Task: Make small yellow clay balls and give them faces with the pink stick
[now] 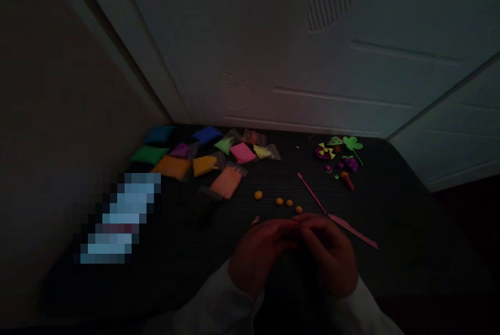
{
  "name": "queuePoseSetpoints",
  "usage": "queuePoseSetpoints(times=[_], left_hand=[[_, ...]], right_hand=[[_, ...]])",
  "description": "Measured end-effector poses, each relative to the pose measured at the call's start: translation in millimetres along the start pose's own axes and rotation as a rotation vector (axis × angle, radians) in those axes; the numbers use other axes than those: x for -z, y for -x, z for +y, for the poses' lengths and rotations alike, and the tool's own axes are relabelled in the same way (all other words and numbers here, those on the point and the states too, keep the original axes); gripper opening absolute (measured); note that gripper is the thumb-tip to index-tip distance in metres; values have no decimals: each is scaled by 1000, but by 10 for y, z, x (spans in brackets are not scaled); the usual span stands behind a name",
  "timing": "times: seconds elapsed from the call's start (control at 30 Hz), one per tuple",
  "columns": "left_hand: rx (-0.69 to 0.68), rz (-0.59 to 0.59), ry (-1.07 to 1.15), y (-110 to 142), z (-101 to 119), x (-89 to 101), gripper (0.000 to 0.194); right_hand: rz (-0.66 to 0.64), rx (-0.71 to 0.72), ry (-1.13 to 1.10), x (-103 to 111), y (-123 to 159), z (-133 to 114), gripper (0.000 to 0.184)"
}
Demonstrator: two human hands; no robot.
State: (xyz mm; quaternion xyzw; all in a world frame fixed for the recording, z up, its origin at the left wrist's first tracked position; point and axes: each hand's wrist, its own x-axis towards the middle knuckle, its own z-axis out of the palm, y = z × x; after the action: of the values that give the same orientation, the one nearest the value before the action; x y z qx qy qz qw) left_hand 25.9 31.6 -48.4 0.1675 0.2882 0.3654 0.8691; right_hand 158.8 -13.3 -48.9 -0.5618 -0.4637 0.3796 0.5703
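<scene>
My left hand (261, 249) and my right hand (332, 254) meet at the fingertips over the near part of the dark table. Both have their fingers pinched together; whatever they hold is too small and dim to make out. Just beyond the fingertips lie several small orange-yellow clay balls (279, 201). A small pinkish scrap (255, 220) rests by my left hand. A pink modelling tool (353, 231) with a flat blade and a thin handle lies beside my right hand.
Bags of coloured clay, such as an orange one (172, 166) and a peach one (226, 181), fill the back left. Small clay figures stand back right, among them a green clover (352, 143) and purple grapes (350, 163). A blurred bright screen (121, 218) lies left. White panels (250, 48) border the table.
</scene>
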Motion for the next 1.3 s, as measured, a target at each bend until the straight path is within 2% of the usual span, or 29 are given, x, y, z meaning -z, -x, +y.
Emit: queuePoseSetpoints(times=[0.17,0.47,0.6,0.77,0.9,1.13,1.23,1.3], left_hand=[[-94,-20,-38,231,-61,-48,23],[-204,-77,-78,865,-170,-253,24],[-207,-73,-94,982,-233,-250,23],[-182,-27,-126,905,-249,-235,14],[-122,36,-197,782,-222,-240,12],[-82,176,-293,434,-85,-164,9],[-16,191,-364,268,19,-131,7],[33,160,-389,176,89,-127,9]], right_hand=[[13,21,-52,-37,220,-64,5],[58,173,-109,-67,665,-392,5],[85,187,-94,-80,790,-449,6],[113,193,-87,-110,792,-427,8],[126,123,-62,-115,702,-368,8],[124,12,-91,-163,376,-259,4],[109,-10,-89,-162,210,-242,6],[94,0,-70,-146,114,-240,9]])
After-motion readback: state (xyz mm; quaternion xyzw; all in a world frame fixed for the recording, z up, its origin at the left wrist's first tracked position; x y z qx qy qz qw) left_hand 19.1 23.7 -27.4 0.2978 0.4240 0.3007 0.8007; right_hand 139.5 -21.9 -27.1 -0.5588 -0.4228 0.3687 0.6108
